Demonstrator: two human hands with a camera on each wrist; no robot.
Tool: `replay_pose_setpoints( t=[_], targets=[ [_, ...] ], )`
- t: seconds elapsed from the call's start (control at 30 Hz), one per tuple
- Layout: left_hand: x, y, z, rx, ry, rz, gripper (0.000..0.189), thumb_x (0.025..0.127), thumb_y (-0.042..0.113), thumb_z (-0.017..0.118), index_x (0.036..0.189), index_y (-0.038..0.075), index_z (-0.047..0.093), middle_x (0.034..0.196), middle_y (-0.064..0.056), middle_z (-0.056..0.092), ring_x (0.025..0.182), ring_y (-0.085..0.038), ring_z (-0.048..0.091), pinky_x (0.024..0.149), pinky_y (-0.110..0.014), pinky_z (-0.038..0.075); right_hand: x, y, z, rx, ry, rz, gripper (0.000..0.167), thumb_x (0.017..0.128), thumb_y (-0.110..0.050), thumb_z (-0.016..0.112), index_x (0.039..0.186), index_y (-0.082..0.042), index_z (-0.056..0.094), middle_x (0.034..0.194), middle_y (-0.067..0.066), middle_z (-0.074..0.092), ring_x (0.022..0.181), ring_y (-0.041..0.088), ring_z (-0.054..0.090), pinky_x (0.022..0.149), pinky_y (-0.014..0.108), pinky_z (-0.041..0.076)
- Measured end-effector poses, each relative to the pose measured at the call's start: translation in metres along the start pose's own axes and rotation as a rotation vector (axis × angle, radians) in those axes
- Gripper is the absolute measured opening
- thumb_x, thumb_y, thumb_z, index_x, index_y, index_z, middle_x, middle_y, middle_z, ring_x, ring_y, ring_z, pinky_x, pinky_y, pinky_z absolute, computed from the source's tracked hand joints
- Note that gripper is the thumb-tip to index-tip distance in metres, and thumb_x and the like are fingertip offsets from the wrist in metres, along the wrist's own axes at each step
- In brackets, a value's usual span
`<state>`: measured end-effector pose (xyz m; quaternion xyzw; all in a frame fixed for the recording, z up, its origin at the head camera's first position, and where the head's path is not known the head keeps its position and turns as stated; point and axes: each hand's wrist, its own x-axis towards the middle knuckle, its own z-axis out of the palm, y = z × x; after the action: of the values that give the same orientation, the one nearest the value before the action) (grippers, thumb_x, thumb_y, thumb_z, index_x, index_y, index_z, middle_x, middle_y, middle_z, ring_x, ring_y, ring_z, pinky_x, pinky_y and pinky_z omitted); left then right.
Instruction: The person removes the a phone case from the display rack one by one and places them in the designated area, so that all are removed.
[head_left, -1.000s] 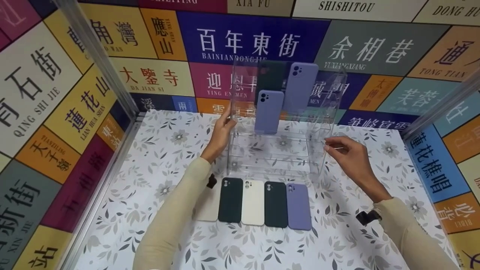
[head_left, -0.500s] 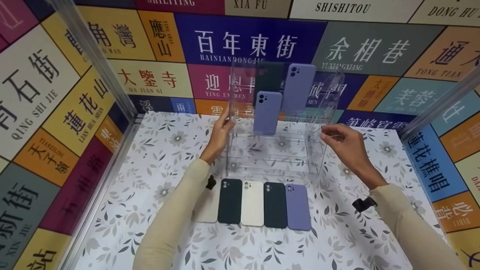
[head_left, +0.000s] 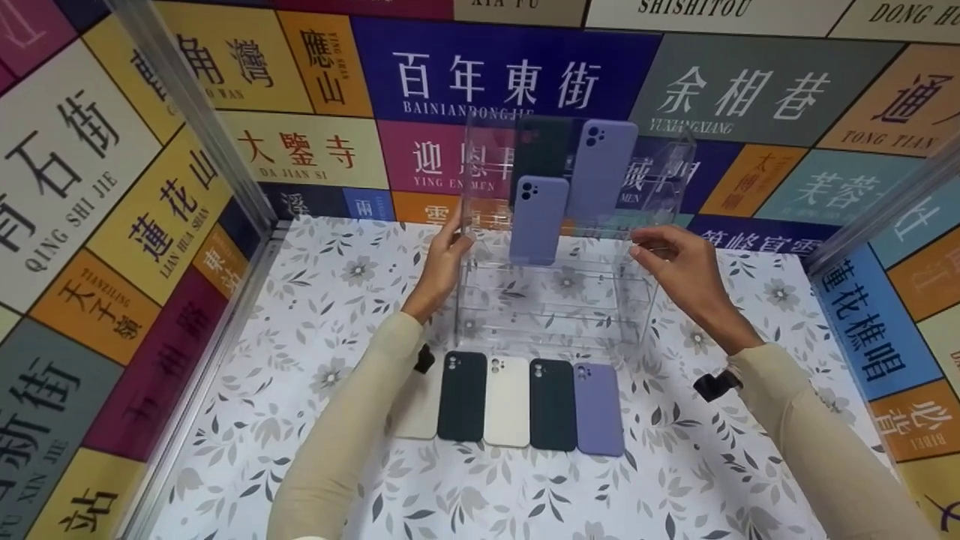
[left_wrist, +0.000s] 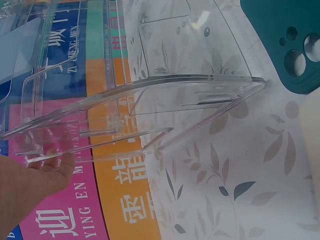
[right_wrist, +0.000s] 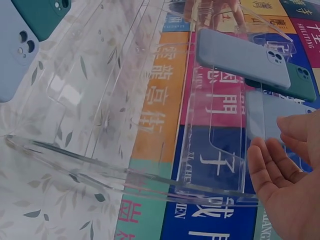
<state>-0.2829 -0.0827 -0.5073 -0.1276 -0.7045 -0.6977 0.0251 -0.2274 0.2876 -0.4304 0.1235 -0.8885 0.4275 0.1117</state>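
A clear acrylic display stand with stepped shelves stands on the table. My left hand grips its left side, with the fingertips showing at the clear edge in the left wrist view. At the right side is my right hand, thumb and fingers bent towards each other. In the right wrist view a gap shows between thumb and fingers; whether clear plastic lies in it, I cannot tell. Two purple phone cases and a dark green phone case stand on the upper shelves; the lower purple one partly covers the green one.
Before the stand lies a row of phone cases: a white case, another partly behind my left sleeve, two dark green cases and a purple case. Sign-printed walls enclose the flower-patterned table.
My right hand has moved up and slightly inward along the stand's right side. The left hand keeps its place. Stand and cases stay where they were, apart from slight camera shift.
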Motion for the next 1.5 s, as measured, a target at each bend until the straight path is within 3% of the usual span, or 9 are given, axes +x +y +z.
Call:
replay_pose_setpoints(
  t=[0.07,0.33,0.7,0.93,1.17,1.4,1.5],
  targets=[
    [0.001,0.0,0.0,-0.004,-0.001,0.005,0.067,0.116,0.016,0.049,0.177,0.014,0.022,0.182,-0.01,0.026,0.158,-0.033,0.041,0.129,-0.048,0.035,0.005,-0.003,0.002,0.0,0.005,-0.006,0.029,0.107,-0.018,0.075,0.133,-0.005,0.078,0.124,0.013,0.076,0.104,0.001,0.068,0.094,0.016,0.052],
    [0.001,0.001,0.001,-0.001,0.005,0.008,0.067,0.116,0.013,0.048,0.177,0.013,0.02,0.183,-0.011,0.021,0.163,-0.032,0.033,0.131,-0.044,0.033,0.021,-0.014,0.012,0.04,0.016,-0.049,0.027,0.106,-0.012,0.076,0.131,-0.004,0.079,0.121,0.014,0.078,0.101,0.004,0.069,0.09,0.017,0.053],
    [0.0,-0.001,0.001,-0.006,0.016,0.005,0.067,0.115,0.012,0.047,0.177,0.016,0.021,0.183,-0.009,0.021,0.163,-0.03,0.034,0.13,-0.043,0.034,0.035,-0.021,0.028,0.088,-0.007,-0.013,0.031,0.106,-0.013,0.076,0.136,-0.003,0.077,0.126,0.018,0.076,0.106,0.009,0.068,0.094,0.018,0.053],
    [-0.001,-0.001,0.001,0.009,0.01,0.007,0.067,0.115,0.014,0.048,0.177,0.015,0.021,0.183,-0.011,0.022,0.159,-0.034,0.039,0.127,-0.047,0.039,0.045,-0.023,0.037,0.104,0.0,-0.026,0.03,0.105,-0.012,0.077,0.134,-0.003,0.077,0.123,0.016,0.078,0.107,0.016,0.071,0.094,0.019,0.055],
    [-0.001,0.001,0.002,0.01,0.012,-0.015,0.067,0.115,0.018,0.049,0.177,0.018,0.023,0.18,-0.012,0.03,0.15,-0.035,0.048,0.126,-0.047,0.04,0.051,-0.031,0.038,0.091,0.023,-0.042,0.028,0.105,-0.013,0.077,0.131,-0.003,0.079,0.118,0.014,0.078,0.102,0.012,0.072,0.091,0.019,0.057],
    [0.0,0.0,0.0,0.037,0.01,-0.006,0.068,0.116,0.019,0.048,0.178,0.018,0.019,0.184,-0.005,0.019,0.166,-0.027,0.028,0.132,-0.041,0.03,0.061,-0.039,0.045,0.088,0.029,-0.068,0.027,0.105,-0.012,0.077,0.13,-0.003,0.079,0.119,0.013,0.077,0.105,0.013,0.071,0.093,0.02,0.057],
    [-0.001,-0.002,0.001,0.021,0.008,-0.006,0.068,0.116,0.018,0.048,0.177,0.017,0.02,0.184,-0.006,0.019,0.165,-0.03,0.03,0.131,-0.042,0.033,0.064,-0.041,0.049,0.105,0.027,-0.068,0.026,0.104,-0.01,0.078,0.129,-0.002,0.079,0.118,0.014,0.076,0.103,0.012,0.071,0.093,0.02,0.057]
  ],
)
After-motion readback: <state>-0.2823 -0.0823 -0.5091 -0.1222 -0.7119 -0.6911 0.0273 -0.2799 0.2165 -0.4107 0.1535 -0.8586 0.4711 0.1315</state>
